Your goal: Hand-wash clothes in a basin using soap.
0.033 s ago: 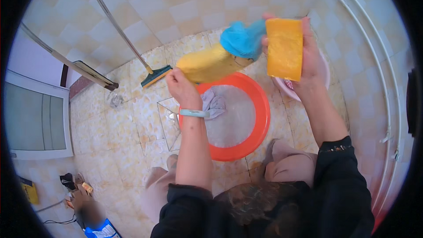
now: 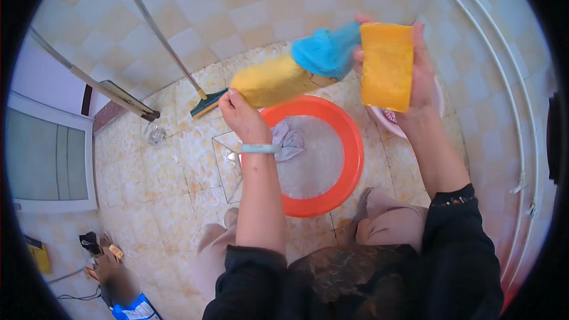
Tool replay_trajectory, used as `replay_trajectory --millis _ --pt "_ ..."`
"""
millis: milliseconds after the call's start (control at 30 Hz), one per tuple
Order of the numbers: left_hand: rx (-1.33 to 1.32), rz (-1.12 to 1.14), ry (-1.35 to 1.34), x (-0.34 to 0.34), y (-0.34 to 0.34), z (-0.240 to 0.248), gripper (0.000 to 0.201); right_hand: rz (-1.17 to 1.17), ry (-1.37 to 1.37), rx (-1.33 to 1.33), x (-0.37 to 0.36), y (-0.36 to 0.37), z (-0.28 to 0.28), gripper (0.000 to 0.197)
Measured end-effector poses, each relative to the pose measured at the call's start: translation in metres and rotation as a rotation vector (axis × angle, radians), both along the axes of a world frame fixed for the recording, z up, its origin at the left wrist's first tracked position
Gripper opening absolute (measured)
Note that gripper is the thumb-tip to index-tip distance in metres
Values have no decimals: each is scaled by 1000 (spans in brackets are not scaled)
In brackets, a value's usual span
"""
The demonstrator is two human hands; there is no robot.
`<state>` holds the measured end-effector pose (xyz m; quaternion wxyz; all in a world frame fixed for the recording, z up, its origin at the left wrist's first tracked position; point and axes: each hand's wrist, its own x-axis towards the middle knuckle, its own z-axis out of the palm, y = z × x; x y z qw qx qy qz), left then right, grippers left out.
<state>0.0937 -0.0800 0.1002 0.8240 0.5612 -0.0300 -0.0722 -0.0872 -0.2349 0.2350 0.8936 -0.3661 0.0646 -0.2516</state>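
A soft, fuzzy yellow and blue cloth item (image 2: pixel 269 82) hangs stretched above an orange-red basin (image 2: pixel 354 160). Its yellow end is pinched by my left hand (image 2: pixel 242 112), which is closed and wears a pale band at the wrist. The blue end reaches the fingers of my right hand (image 2: pixel 422 77); motion blur hides how they grip it. A flat yellow bar of soap (image 2: pixel 387 68) lies against that palm, held with the broad face toward me. Below, the basin contains cloudy water with a pale lilac cloth (image 2: pixel 289 142) partly in it.
A pink basin (image 2: pixel 440 104) stands on the tiled floor behind my right hand. Two long-handled tools lean at the left, one a green squeegee (image 2: pixel 208 104). White pipes (image 2: pixel 521 160) run along the right wall. Boxes and a blue package (image 2: pixel 136 308) lie lower left.
My left hand has drawn a little to the left with the yellow end. My right hand and the soap have shifted slightly right, so the cloth item is stretched a bit more.
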Motion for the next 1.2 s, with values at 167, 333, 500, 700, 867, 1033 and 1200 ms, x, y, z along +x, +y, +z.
replay_trajectory --millis 167,333,500,700,867,1033,1200 --pt "-882 -481 565 -37 -9 6 32 282 100 163 -6 77 -9 76" --pt "-477 -456 203 -56 11 -1 32 438 735 95 -32 116 -63 73" --pt "34 -412 -292 -57 19 13 32 554 748 -40 -34 102 -49 63" --pt "556 -338 -765 -62 22 32 33 307 570 -246 -30 80 -31 58" --pt "-655 -669 645 -66 15 55 14 233 516 -130 9 84 -26 57" --pt "-662 -604 586 -66 8 55 13 198 513 -135 29 81 -26 59" --pt "-722 -590 780 -57 20 24 12 512 311 -678 52 95 9 54"
